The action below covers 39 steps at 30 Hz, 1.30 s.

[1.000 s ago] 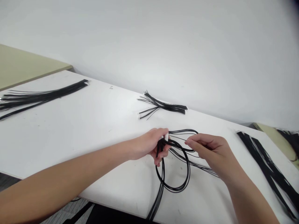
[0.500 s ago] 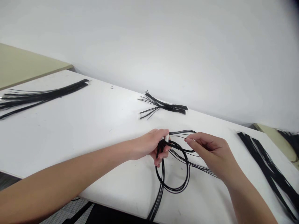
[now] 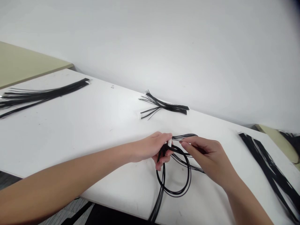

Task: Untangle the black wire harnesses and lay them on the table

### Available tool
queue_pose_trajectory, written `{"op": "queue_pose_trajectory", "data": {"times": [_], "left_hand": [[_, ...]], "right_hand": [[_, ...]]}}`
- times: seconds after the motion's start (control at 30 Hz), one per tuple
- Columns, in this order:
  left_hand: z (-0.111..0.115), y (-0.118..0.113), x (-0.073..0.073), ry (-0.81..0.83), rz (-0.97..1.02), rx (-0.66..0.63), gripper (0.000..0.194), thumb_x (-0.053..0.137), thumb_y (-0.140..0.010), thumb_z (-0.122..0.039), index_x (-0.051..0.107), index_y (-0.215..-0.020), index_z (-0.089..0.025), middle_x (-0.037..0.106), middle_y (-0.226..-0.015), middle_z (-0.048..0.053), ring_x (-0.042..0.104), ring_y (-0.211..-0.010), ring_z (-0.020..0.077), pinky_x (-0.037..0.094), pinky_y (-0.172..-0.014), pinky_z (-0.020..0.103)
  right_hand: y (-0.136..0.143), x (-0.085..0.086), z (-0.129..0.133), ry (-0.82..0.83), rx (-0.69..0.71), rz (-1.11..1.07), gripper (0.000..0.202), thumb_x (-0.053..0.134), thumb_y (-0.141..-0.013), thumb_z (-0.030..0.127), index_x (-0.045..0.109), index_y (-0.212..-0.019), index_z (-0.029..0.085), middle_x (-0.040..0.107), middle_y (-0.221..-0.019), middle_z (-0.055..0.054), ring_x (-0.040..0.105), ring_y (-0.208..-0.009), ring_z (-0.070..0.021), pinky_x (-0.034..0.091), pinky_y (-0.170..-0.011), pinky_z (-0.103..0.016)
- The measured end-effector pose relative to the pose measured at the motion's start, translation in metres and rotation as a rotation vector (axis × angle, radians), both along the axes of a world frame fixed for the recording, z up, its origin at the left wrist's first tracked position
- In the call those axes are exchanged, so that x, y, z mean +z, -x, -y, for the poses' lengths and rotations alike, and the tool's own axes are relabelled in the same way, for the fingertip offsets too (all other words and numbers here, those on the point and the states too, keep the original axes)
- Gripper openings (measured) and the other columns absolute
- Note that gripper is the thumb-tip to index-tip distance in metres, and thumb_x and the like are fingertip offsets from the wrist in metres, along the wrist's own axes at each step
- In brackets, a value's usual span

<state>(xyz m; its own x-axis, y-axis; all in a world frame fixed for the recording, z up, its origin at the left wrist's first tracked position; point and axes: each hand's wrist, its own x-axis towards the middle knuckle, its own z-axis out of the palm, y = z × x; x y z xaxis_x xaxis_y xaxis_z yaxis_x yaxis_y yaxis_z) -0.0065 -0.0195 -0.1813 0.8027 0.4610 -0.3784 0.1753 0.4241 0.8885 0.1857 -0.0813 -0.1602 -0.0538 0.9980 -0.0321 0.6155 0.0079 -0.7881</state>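
Observation:
My left hand (image 3: 161, 148) is closed round a looped bundle of black wires (image 3: 188, 172), with a small white connector (image 3: 169, 142) between the thumb and fingers. Several wires run out of the connector to the right, and the loop hangs below the hand. One thin black wire is pinched between the thumb and forefinger of my right hand (image 3: 206, 153), close to the connector. Whether its tip is inside the connector I cannot tell. The bundle's tail trails down over the table's front edge.
On the white table (image 3: 112, 125) lie a short bundle of black wires with white ends (image 3: 168, 107), a long black bundle (image 3: 51, 92) at left and more black bundles (image 3: 267, 165) at right. A white wall (image 3: 164, 47) rises behind. Greenish boards (image 3: 28, 62) adjoin the table.
My right hand has moved left, bringing the pinched wire nearer the connector. The left hand, still holding the bundle, has shifted slightly right and down.

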Motion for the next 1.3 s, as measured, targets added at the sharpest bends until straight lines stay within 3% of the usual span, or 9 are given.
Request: {"op": "queue_pose_trajectory", "data": {"times": [0.23,0.6,0.8,0.97,1.1,1.2,1.3], "left_hand": [[0.003,0.001,-0.001,-0.054,-0.016,-0.022,0.046,0.027,-0.093,-0.048,0.045,-0.064,-0.017,0.045,-0.050,-0.003,0.047,-0.041,0.0113,0.047,-0.054,0.030],[0.003,0.002,-0.002,-0.073,0.009,-0.066,0.047,0.024,-0.095,-0.046,0.046,-0.065,-0.017,0.045,-0.052,-0.003,0.047,-0.043,0.0106,0.046,-0.054,0.029],[0.001,-0.001,-0.005,0.024,0.040,-0.072,0.047,0.026,-0.094,-0.045,0.047,-0.063,-0.017,0.045,-0.050,-0.003,0.046,-0.040,0.0104,0.048,-0.053,0.029],[-0.002,-0.004,-0.007,0.210,0.085,0.041,0.047,0.025,-0.093,-0.047,0.046,-0.063,-0.017,0.045,-0.048,-0.003,0.042,-0.036,0.0102,0.046,-0.048,0.029],[-0.005,-0.003,-0.005,0.295,0.130,0.115,0.046,0.026,-0.092,-0.046,0.046,-0.062,-0.017,0.045,-0.051,-0.003,0.036,-0.033,0.0081,0.043,-0.046,0.027],[-0.007,-0.001,-0.003,0.321,0.152,0.148,0.045,0.027,-0.092,-0.045,0.046,-0.063,-0.018,0.046,-0.051,-0.003,0.035,-0.033,0.0077,0.041,-0.045,0.026],[-0.009,0.000,-0.002,0.341,0.178,0.191,0.043,0.028,-0.093,-0.044,0.047,-0.064,-0.017,0.047,-0.052,-0.003,0.036,-0.033,0.0073,0.041,-0.045,0.025]], "right_hand": [[0.005,-0.004,-0.001,0.016,0.047,-0.004,0.024,0.055,-0.089,0.038,0.067,-0.078,0.020,0.058,-0.068,-0.001,0.041,-0.060,-0.0123,0.033,-0.052,-0.026],[0.006,-0.012,0.000,-0.113,0.096,0.016,0.016,0.057,-0.089,0.030,0.068,-0.079,0.023,0.064,-0.070,0.003,0.050,-0.060,-0.0102,0.039,-0.054,-0.021],[0.004,-0.011,-0.001,-0.122,0.110,0.090,0.017,0.056,-0.089,0.028,0.068,-0.077,0.023,0.060,-0.064,0.003,0.047,-0.054,-0.0092,0.037,-0.048,-0.022],[-0.004,-0.017,-0.006,-0.395,0.056,0.180,0.012,0.064,-0.084,0.029,0.069,-0.094,0.025,0.059,-0.074,0.000,0.050,-0.060,-0.0103,0.044,-0.051,-0.023],[-0.006,-0.020,-0.009,-0.638,-0.043,0.221,0.026,0.069,-0.081,0.026,0.065,-0.106,0.022,0.060,-0.100,-0.005,0.057,-0.079,-0.0139,0.052,-0.071,-0.029],[-0.003,-0.019,-0.009,-0.792,-0.097,0.254,0.022,0.072,-0.077,0.021,0.064,-0.098,0.019,0.059,-0.097,-0.007,0.058,-0.089,-0.0173,0.050,-0.075,-0.032],[-0.003,-0.017,-0.006,-0.914,-0.125,0.300,0.014,0.072,-0.075,0.015,0.061,-0.084,0.017,0.057,-0.083,-0.005,0.056,-0.077,-0.0149,0.047,-0.064,-0.029]]}}
